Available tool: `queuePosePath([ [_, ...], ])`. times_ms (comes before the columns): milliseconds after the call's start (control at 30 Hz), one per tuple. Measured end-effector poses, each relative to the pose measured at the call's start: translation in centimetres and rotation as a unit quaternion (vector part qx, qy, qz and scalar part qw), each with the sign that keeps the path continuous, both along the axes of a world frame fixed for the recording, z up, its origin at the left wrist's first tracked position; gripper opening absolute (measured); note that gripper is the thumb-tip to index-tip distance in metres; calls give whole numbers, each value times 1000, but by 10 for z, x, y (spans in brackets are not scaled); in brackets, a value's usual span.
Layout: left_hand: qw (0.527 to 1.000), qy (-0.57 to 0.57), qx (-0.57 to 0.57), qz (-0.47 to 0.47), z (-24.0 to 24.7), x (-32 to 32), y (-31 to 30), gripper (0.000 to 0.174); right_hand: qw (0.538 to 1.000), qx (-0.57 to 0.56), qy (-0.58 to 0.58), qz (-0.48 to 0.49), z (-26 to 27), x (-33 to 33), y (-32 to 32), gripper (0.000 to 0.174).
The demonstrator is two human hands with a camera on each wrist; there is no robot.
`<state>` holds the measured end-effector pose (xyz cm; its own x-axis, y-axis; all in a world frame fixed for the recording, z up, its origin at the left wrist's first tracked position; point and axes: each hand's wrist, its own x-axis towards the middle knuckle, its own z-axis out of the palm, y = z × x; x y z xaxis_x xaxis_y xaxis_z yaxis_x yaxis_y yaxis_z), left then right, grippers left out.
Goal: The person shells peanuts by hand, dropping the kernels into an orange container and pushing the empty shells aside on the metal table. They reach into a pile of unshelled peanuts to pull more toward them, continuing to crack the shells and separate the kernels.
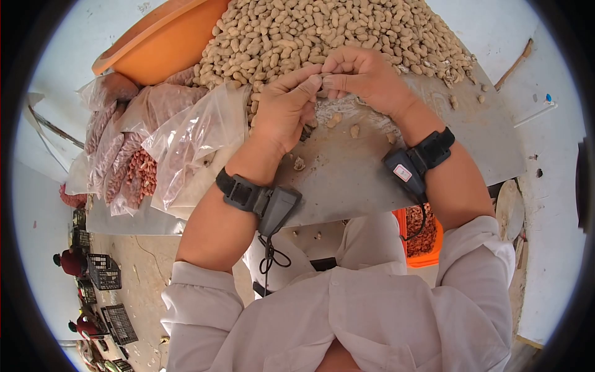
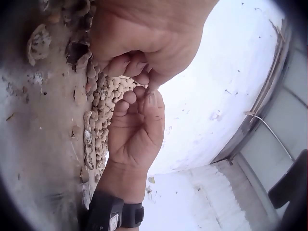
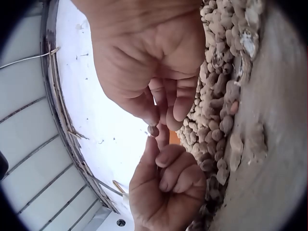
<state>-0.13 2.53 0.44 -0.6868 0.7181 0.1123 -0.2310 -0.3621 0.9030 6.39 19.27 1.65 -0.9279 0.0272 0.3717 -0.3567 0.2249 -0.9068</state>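
Fingertips of the left hand [image 1: 282,115] and right hand [image 1: 367,80] meet at the near edge of a heap of unshelled peanuts [image 1: 297,31]. In the right wrist view a small brown peanut [image 3: 153,130] sits between the thumb tip of the right hand [image 3: 149,57] and the fingertips of the left hand [image 3: 166,192]; both hands pinch it. Other fingers of each hand are curled toward the palms. From the left wrist view, the left hand [image 2: 144,36] is above and the right hand [image 2: 134,130] below, their fingertips touching; the peanut is hidden there.
An orange basin [image 1: 155,46] stands at the back left. Clear bags [image 1: 198,139] of reddish kernels lie on the left of the metal table [image 1: 347,180], with shell bits near the hands. Below the table edge is an orange container [image 1: 438,248]; black crates [image 1: 104,271] stand far left.
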Motion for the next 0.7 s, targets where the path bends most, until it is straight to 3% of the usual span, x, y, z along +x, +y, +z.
queuePosePath([
  [700, 964, 240, -62, 101, 0, 5, 0, 26, 998, -33, 46, -24, 0, -1, -2, 16],
])
